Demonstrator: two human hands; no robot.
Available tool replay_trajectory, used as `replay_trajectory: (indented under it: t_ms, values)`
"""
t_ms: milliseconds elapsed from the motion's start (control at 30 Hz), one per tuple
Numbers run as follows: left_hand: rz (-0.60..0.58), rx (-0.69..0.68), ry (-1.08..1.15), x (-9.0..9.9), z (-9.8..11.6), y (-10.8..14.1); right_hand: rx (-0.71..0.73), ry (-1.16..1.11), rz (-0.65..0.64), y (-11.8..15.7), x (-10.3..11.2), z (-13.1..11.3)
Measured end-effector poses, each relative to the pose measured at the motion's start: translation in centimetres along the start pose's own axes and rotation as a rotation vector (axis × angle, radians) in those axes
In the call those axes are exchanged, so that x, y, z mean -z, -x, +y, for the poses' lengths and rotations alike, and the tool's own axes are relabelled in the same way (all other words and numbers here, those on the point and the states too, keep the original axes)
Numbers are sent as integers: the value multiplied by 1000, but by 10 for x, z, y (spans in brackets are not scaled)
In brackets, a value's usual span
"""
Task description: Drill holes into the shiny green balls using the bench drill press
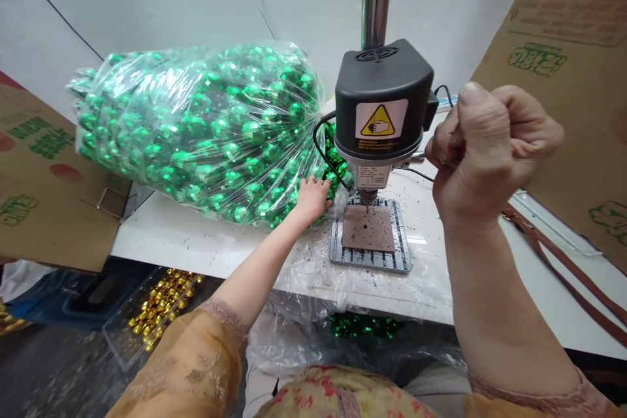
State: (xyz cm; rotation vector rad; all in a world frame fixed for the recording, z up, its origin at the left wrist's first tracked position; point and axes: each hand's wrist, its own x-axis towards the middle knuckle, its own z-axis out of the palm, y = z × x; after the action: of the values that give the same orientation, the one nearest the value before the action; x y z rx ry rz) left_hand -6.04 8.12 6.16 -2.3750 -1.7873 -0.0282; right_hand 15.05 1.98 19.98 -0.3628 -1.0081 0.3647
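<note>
My left hand [314, 199] reaches forward to shiny green faceted balls [335, 155] at the gathered mouth of a clear plastic bag [210, 130]. Its fingers are stretched out and slightly apart, touching the balls or the plastic; their tips are partly hidden. Just right of it stands a small black drill press [382, 98] with a warning sticker. Under its chuck [368, 196], a brown board [355, 235] with a hole lies on the slotted metal base [404, 251]. My right hand [494, 150] is closed at the press's side, around its lever [416, 158], which the fingers mostly hide.
Cardboard boxes [44, 183] [563, 78] flank the white table [161, 228]. Dark shavings dot the base. A brown strap [563, 261] lies at the right. Below the table edge are a clear bin of gold balls [161, 304] and more green balls [365, 325] in plastic on my lap.
</note>
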Motion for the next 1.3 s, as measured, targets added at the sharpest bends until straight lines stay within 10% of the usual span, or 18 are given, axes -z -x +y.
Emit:
replay_trajectory:
  t_ms: [333,567,1300]
  values:
    - [592,133,961,15,-1,46,3,4,-11,2,2,1]
    - [233,337,1968,13,36,84,2,7,0,2,1,1]
    - [203,143,1742,-36,68,54,20,90,-22,4,-1,-1]
